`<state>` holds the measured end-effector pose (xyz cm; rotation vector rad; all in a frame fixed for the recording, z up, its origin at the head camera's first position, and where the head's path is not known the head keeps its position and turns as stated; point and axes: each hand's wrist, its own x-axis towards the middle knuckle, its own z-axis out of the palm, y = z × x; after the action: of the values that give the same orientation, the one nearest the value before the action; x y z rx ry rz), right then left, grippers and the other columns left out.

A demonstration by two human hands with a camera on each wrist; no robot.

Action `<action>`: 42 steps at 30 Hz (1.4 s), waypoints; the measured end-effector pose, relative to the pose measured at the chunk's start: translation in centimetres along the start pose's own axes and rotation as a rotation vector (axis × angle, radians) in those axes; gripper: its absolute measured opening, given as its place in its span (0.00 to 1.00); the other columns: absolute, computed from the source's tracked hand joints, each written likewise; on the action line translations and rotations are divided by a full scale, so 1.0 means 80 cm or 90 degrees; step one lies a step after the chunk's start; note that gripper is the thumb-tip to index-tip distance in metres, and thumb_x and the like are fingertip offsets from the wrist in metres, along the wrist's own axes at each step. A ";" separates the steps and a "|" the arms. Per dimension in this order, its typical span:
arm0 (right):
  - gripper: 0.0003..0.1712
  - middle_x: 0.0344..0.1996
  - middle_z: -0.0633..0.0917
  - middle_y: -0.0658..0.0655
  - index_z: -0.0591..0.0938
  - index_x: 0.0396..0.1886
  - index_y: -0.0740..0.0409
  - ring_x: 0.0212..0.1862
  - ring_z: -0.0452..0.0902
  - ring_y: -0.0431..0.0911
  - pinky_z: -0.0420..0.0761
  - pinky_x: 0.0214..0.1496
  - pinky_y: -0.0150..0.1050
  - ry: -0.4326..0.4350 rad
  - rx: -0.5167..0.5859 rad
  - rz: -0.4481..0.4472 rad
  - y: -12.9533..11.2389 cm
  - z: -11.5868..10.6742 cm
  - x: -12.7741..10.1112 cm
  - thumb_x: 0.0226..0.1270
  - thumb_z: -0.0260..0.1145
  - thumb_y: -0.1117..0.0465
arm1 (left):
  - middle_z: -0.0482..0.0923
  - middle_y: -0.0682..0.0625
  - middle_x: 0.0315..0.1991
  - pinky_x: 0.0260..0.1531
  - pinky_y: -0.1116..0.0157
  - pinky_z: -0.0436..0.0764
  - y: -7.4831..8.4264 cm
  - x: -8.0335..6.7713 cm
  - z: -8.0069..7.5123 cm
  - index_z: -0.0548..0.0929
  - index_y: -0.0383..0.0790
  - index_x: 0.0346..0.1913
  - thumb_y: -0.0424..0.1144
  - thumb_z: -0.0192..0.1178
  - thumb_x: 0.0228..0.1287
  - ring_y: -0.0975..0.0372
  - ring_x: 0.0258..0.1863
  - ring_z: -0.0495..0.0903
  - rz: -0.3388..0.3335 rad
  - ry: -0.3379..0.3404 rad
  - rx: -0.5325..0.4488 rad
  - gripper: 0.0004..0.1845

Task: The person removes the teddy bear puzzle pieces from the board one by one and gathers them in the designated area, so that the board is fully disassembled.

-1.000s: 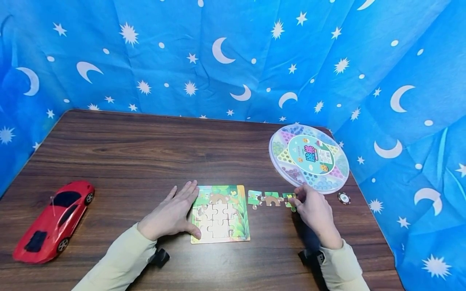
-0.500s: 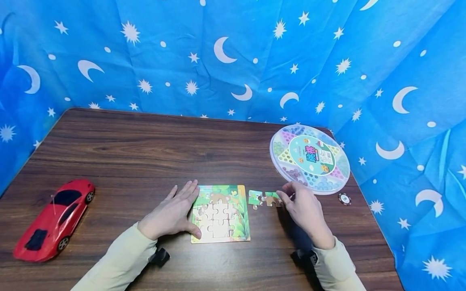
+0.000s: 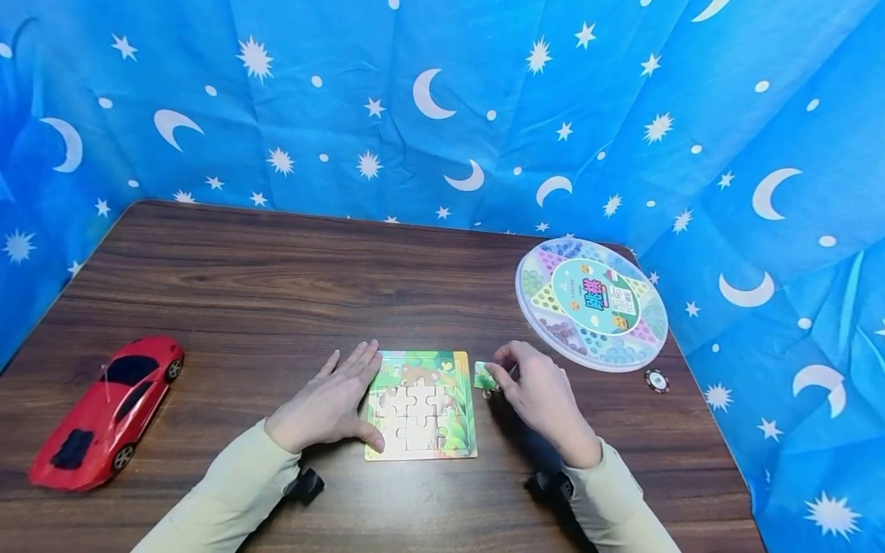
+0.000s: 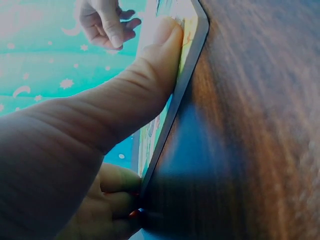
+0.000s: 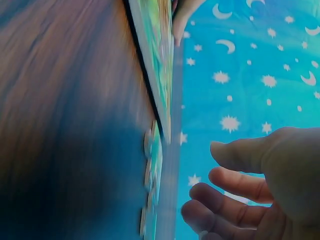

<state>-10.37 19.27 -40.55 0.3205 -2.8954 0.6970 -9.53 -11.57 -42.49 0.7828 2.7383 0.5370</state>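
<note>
A square jigsaw board [image 3: 465,369] with a bear picture lies flat on the table, glare washing out its middle. My left hand [image 3: 323,405] rests along its left side, fingers extended, the thumb [image 4: 162,50] on its near left corner. To the right of the board, my right hand [image 3: 542,395] hovers over the row of loose jigsaw pieces. One green piece [image 3: 485,375] shows by its fingertips; the others are hidden behind the hand in the head view. In the right wrist view the thumb and loosely bent fingers stand apart, holding nothing, with piece edges [image 5: 150,175] on the table beyond.
A round Chinese checkers box [image 3: 591,299] lies behind the right hand, with a poker chip [image 3: 657,380] beside it. A red toy car [image 3: 111,411] stands at the left of the wooden table [image 3: 276,292]. A blue star-and-moon cloth [image 3: 359,100] hangs around the back and sides.
My right hand has moved left along the row of loose pieces, from the rightmost piece to near the board, covering more of them. The left hand has stayed on the board.
</note>
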 end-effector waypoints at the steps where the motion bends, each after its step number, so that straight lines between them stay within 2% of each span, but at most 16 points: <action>1: 0.08 0.26 0.79 0.45 0.82 0.35 0.50 0.26 0.75 0.38 0.75 0.26 0.38 -0.003 0.005 -0.005 -0.004 0.002 0.001 0.64 0.69 0.52 | 0.46 0.35 0.75 0.70 0.41 0.47 0.000 0.000 0.000 0.56 0.24 0.72 0.67 0.73 0.30 0.47 0.75 0.46 0.000 0.000 0.001 0.70; 6: 0.08 0.27 0.79 0.43 0.82 0.36 0.52 0.27 0.76 0.39 0.75 0.27 0.36 -0.021 0.021 -0.038 -0.029 0.010 0.004 0.64 0.69 0.53 | 0.46 0.35 0.76 0.70 0.41 0.47 0.000 0.001 0.000 0.56 0.25 0.72 0.67 0.73 0.30 0.47 0.75 0.46 -0.001 -0.001 0.000 0.70; 10: 0.08 0.27 0.79 0.42 0.82 0.36 0.51 0.26 0.76 0.37 0.73 0.25 0.32 -0.034 0.017 -0.086 -0.047 0.020 0.002 0.65 0.69 0.52 | 0.46 0.35 0.76 0.70 0.42 0.46 0.001 0.000 0.000 0.56 0.25 0.72 0.67 0.73 0.30 0.47 0.75 0.46 -0.004 -0.006 -0.007 0.70; 14: 0.09 0.29 0.80 0.45 0.83 0.38 0.50 0.24 0.72 0.35 0.72 0.23 0.30 -0.050 0.012 -0.146 -0.061 0.031 0.001 0.65 0.68 0.51 | 0.46 0.35 0.76 0.70 0.42 0.46 0.002 0.000 0.001 0.56 0.24 0.72 0.67 0.73 0.30 0.47 0.75 0.46 -0.005 -0.009 -0.007 0.70; 20: 0.09 0.30 0.82 0.47 0.82 0.37 0.52 0.26 0.75 0.35 0.75 0.27 0.31 -0.077 0.010 -0.206 -0.079 0.041 0.000 0.66 0.67 0.51 | 0.46 0.35 0.75 0.70 0.42 0.46 0.003 0.000 0.000 0.56 0.24 0.72 0.67 0.73 0.31 0.47 0.75 0.46 -0.005 -0.007 -0.007 0.70; 28: 0.10 0.29 0.78 0.46 0.85 0.39 0.52 0.27 0.71 0.35 0.73 0.26 0.30 -0.100 -0.014 -0.249 -0.095 0.047 0.000 0.65 0.67 0.51 | 0.47 0.35 0.75 0.70 0.42 0.47 0.002 0.001 0.000 0.57 0.24 0.72 0.67 0.72 0.32 0.47 0.75 0.46 -0.002 0.000 0.002 0.69; 37: 0.15 0.33 0.77 0.47 0.86 0.44 0.52 0.32 0.71 0.39 0.75 0.30 0.34 -0.139 -0.060 -0.299 -0.100 0.057 -0.003 0.65 0.68 0.49 | 0.47 0.34 0.75 0.70 0.41 0.48 0.001 0.001 0.001 0.57 0.24 0.72 0.69 0.71 0.31 0.46 0.75 0.47 0.002 0.002 0.008 0.69; 42: 0.21 0.36 0.76 0.48 0.84 0.50 0.53 0.34 0.70 0.41 0.74 0.32 0.35 -0.144 -0.092 -0.314 -0.101 0.063 -0.004 0.62 0.70 0.47 | 0.48 0.34 0.75 0.70 0.41 0.48 0.000 0.002 0.002 0.57 0.24 0.72 0.69 0.71 0.30 0.46 0.75 0.48 0.006 0.009 0.011 0.70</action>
<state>-8.61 9.99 -41.55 1.1054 -2.8577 0.3847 -9.59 -11.48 -42.66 0.7988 2.7575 0.5237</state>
